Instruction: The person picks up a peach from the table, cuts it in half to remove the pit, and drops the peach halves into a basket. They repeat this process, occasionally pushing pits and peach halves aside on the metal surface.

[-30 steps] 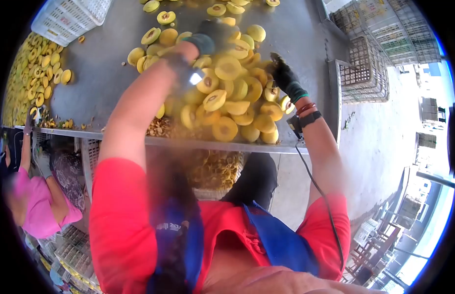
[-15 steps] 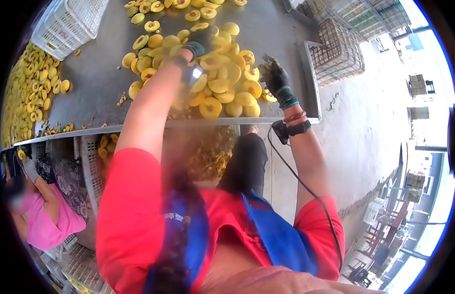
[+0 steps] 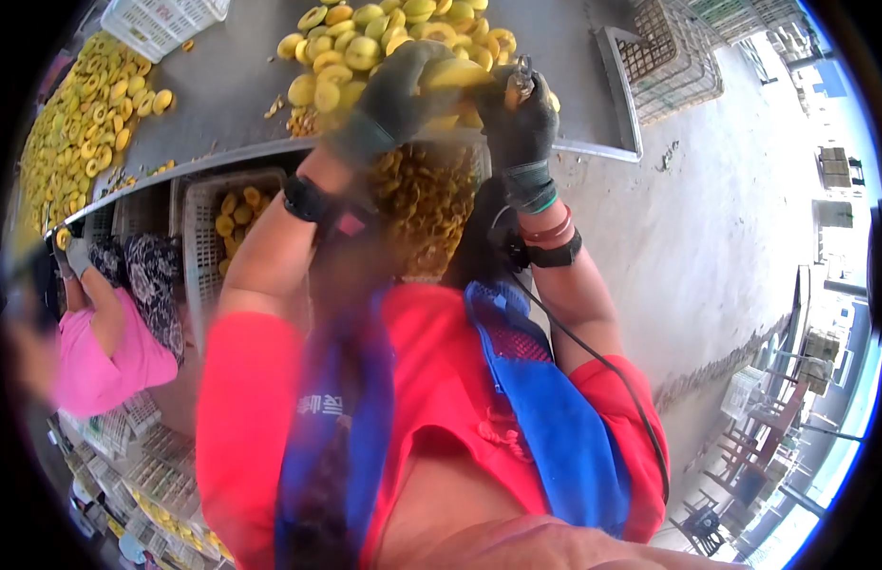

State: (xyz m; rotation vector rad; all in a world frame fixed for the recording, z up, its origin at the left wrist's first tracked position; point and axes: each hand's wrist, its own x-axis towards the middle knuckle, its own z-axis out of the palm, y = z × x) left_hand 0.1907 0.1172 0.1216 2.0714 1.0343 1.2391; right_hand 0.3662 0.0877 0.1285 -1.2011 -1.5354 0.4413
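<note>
My left hand (image 3: 388, 100), in a dark glove, is raised over the table's near edge, its fingers closed on a blurred yellow fruit half (image 3: 455, 74). Close beside it on the right, my right hand (image 3: 521, 123) is also gloved and closed, with a small brownish object with a metallic glint (image 3: 522, 84) at its fingers; I cannot make out what it is. Behind both hands a pile of halved yellow fruits (image 3: 365, 49) lies on the metal table (image 3: 232, 90).
A larger fruit heap (image 3: 89, 123) and white crate (image 3: 165, 24) are at the left. Below the edge stand a crate of fruits (image 3: 201, 237) and a container of yellow pieces (image 3: 422, 204). Wire crates (image 3: 673, 66) stand right. A person in pink (image 3: 118, 351) works at left.
My left hand has come back from the pile toward me and now holds a fruit half. My right hand has moved in beside it. The view has shifted, so the table sits higher.
</note>
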